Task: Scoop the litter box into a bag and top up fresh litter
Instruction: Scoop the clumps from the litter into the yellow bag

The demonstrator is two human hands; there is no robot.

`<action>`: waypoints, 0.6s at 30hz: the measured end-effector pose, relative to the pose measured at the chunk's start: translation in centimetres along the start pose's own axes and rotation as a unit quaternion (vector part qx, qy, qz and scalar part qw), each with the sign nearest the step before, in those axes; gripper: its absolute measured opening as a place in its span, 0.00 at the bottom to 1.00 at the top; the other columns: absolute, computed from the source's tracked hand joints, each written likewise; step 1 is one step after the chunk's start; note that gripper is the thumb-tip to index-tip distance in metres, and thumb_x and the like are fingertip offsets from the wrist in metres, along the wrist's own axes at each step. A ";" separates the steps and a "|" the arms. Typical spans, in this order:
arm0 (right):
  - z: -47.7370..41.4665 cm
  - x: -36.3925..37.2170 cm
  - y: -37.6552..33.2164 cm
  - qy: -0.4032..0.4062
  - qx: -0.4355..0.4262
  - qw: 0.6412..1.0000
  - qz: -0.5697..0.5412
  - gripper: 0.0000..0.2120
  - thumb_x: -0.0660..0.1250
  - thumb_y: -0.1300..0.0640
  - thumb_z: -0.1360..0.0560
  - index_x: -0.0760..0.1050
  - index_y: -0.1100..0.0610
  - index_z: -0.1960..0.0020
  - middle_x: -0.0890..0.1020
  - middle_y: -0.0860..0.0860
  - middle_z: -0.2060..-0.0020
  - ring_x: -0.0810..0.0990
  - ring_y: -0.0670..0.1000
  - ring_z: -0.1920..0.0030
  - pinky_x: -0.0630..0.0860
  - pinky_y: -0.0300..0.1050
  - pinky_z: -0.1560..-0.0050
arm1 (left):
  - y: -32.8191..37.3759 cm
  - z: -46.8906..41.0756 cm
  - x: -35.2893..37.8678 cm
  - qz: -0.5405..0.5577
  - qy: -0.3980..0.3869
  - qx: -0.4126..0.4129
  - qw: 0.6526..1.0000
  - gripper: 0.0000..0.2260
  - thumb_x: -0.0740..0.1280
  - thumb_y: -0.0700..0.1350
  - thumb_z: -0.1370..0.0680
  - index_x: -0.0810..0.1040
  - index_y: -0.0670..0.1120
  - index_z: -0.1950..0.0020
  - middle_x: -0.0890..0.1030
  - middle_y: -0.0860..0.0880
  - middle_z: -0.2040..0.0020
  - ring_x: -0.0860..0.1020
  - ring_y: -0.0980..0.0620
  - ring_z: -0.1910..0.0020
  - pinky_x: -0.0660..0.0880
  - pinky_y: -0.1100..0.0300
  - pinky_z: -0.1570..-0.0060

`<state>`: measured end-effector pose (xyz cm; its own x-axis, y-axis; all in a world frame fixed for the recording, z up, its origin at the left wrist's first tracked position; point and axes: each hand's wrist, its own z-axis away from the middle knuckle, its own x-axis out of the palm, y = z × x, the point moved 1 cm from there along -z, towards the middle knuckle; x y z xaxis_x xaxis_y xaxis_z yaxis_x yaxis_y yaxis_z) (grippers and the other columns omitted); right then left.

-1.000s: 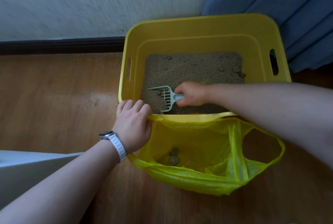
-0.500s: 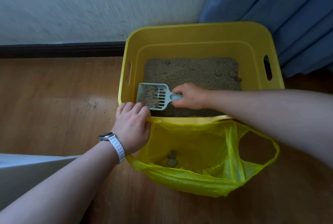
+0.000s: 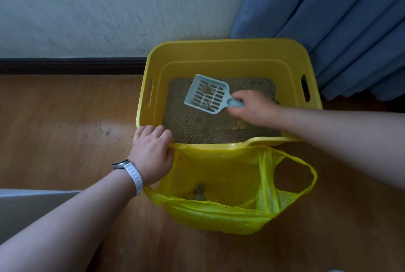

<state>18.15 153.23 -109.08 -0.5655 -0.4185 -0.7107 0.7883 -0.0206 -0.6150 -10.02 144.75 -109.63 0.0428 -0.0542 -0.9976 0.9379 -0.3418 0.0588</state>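
Holding a few small clumps on its slotted blade, the pale blue scoop (image 3: 207,94) is gripped at the handle by the right hand (image 3: 254,108), whose fingers are curled closed around it. The blade is angled up and to the left of those fingers, over the brown litter (image 3: 192,122) inside the yellow litter box (image 3: 228,47). The near left corner of the box rim is clasped by the left hand (image 3: 151,153); its fingers are bent over the rim, and the edge of the yellow bag (image 3: 219,217) is pinned beneath them. The bag is hung open just below those fingers, against the near wall of the box, with its free handle loop spread to the right. Dark clumps (image 3: 199,193) are seen at its bottom. A white-strapped watch (image 3: 129,171) is worn on the left wrist. Box and bag are supported by a worn wooden floor (image 3: 54,118), where scattered specks are visible left of the left-hand fingers. A dark skirting board (image 3: 65,66) and a pale textured wall (image 3: 109,9) are located beyond the box; blue curtain folds (image 3: 339,20) are hung to its right.
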 end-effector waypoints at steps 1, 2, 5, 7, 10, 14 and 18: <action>0.1 -0.1 0.1 0.003 -0.003 1.000 0.010 0.07 0.68 0.48 0.25 0.75 0.50 0.59 0.79 0.49 0.66 0.77 0.52 0.68 0.69 0.45 0.68 | 0.0 0.0 0.0 0.000 0.002 -0.001 1.000 0.06 0.63 0.49 0.29 0.75 0.48 0.57 0.75 0.50 0.60 0.74 0.44 0.58 0.67 0.46 0.45; 0.3 0.0 0.2 0.001 -0.005 1.000 0.018 0.07 0.68 0.48 0.25 0.75 0.50 0.59 0.79 0.50 0.66 0.78 0.53 0.67 0.69 0.45 0.68 | 0.0 0.0 0.0 0.000 0.003 -0.002 1.000 0.06 0.63 0.49 0.29 0.75 0.48 0.57 0.75 0.50 0.60 0.74 0.44 0.58 0.67 0.46 0.45; 0.7 0.5 0.2 0.002 -0.002 1.000 0.008 0.08 0.68 0.47 0.26 0.77 0.51 0.57 0.81 0.51 0.65 0.80 0.56 0.64 0.70 0.45 0.67 | 0.0 0.0 0.0 0.004 -0.001 -0.004 1.000 0.06 0.63 0.49 0.29 0.76 0.48 0.57 0.76 0.50 0.60 0.74 0.43 0.58 0.68 0.46 0.45; 0.9 0.6 0.0 0.002 -0.003 1.000 0.007 0.08 0.68 0.46 0.26 0.77 0.51 0.57 0.81 0.50 0.65 0.80 0.55 0.64 0.70 0.45 0.66 | 0.1 0.1 0.0 0.003 -0.001 -0.006 1.000 0.06 0.63 0.49 0.29 0.76 0.48 0.57 0.76 0.50 0.60 0.74 0.44 0.58 0.68 0.45 0.44; 1.2 0.5 -0.4 -0.009 -0.002 0.999 0.032 0.07 0.68 0.46 0.26 0.76 0.50 0.56 0.81 0.48 0.65 0.80 0.53 0.63 0.73 0.46 0.65 | 0.1 0.1 -0.1 0.004 -0.005 -0.010 1.000 0.06 0.63 0.49 0.29 0.76 0.48 0.57 0.76 0.49 0.60 0.74 0.43 0.58 0.69 0.45 0.45; 1.6 0.2 -0.6 -0.017 -0.002 0.999 0.046 0.07 0.68 0.47 0.25 0.75 0.49 0.59 0.79 0.47 0.66 0.78 0.52 0.66 0.70 0.44 0.67 | 0.1 0.0 -0.1 0.004 -0.004 -0.010 1.000 0.07 0.63 0.50 0.29 0.76 0.48 0.57 0.76 0.49 0.60 0.74 0.43 0.58 0.69 0.45 0.45; 2.1 -0.3 -0.7 -0.014 -0.006 0.999 0.032 0.08 0.68 0.47 0.26 0.75 0.50 0.59 0.79 0.48 0.66 0.76 0.49 0.68 0.67 0.43 0.69 | 0.1 0.0 -0.1 0.004 -0.006 -0.011 1.000 0.07 0.62 0.50 0.29 0.76 0.48 0.57 0.76 0.49 0.59 0.74 0.43 0.57 0.68 0.45 0.44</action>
<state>18.25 151.42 -107.73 -0.5075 -0.4436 -0.7387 0.8189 0.0183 -0.5736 -9.95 144.73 -109.56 0.0470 -0.0683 -0.9966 0.9446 -0.3214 0.0666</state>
